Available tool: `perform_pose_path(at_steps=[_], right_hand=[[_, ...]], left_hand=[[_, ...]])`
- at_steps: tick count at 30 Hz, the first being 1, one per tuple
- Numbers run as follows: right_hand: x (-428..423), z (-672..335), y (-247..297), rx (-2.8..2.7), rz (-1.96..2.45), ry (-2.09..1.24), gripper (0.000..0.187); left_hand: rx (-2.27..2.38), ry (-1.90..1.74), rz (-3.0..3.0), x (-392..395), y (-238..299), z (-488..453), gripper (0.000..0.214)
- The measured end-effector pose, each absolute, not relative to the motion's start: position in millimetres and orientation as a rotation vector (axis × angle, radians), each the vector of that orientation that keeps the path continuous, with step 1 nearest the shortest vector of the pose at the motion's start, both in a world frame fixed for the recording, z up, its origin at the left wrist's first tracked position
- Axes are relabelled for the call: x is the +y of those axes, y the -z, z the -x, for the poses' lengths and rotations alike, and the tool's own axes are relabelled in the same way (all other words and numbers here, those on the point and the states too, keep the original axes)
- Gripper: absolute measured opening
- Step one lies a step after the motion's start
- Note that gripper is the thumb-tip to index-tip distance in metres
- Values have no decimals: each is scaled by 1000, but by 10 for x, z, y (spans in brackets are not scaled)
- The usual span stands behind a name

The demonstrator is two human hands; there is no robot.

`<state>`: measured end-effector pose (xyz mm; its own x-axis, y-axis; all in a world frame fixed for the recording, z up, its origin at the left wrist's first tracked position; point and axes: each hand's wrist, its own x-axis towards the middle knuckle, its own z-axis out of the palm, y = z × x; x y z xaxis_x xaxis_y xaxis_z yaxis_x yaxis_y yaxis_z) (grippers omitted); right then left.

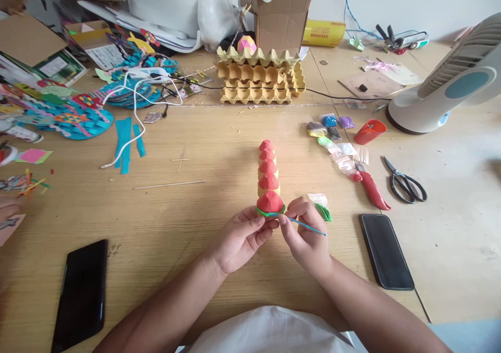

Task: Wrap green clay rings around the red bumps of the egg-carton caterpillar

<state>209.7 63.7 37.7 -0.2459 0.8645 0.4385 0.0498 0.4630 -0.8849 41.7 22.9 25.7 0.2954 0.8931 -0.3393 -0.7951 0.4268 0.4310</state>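
Observation:
A strip of egg-carton cups [269,180] with red clay-like domes runs away from me across the middle of the table. Around the rim of the nearest dome lies a green strand [261,213]. My left hand [243,238] grips this near end between thumb and fingers. A thin blue strand [305,224] crosses the front of that rim, its free end sticking out to the right. My right hand [309,238] pinches the blue strand between thumb and forefinger, close against the near cup. Just beyond the right hand lies a small bag of green clay [323,211].
Two phones [80,293] [386,250] lie to either side. On the right are scissors [404,182], a red-handled knife [373,189], clay bags [329,126], a red cup [370,132] and a fan [438,82]. Egg cartons [256,76] stand behind; another person's hand [8,209] is far left.

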Motion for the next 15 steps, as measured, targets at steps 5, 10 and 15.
perform_pose_path(at_steps=[5, 10, 15], right_hand=[[602, -2098, -391, -1611, 789, -1016, 16], [619, -2095, -372, -1621, 816, -997, 16], [624, -2101, -385, -1638, 803, -994, 16]], left_hand=[[614, -1135, -183, 223, -270, -427, 16], [612, -1137, -198, 223, -267, -427, 19], [601, -1137, -200, 226, -274, -422, 16]])
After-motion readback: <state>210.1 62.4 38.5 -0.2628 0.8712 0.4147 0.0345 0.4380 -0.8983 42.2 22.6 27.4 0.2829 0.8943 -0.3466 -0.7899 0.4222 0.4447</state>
